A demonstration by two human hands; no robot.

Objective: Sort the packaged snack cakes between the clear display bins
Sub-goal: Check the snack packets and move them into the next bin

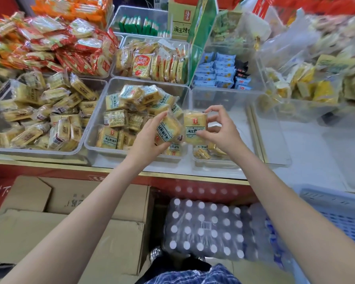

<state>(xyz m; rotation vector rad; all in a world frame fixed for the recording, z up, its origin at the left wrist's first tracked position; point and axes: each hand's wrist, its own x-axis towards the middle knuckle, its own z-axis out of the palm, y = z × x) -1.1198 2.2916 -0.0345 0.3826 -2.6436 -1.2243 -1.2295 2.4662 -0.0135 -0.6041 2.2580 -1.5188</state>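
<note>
Nearest: shrink-wrapped bottle pack (203,228) and cardboard boxes (70,218) on the floor below the surface edge (193,177), blue crate (340,212) to the right of the pack. Landmark: middle clear bin (99,128) at the front of the surface, heaped with yellow snack cake packs. Left hand (150,136) grips one snack cake pack (168,130) over that bin's right edge, fingers curled round it. Right hand (221,130) pinches a second snack cake pack (195,128) just right of the first, over the right-hand bin (213,162), which holds a few packs at its front. Left of the landmark: another bin (0,149) full of yellow packs. Behind it: bin of yellow wafer packs (152,64), red-wrapped packs (66,46) back-left, blue packs (219,70) back-right.
</note>
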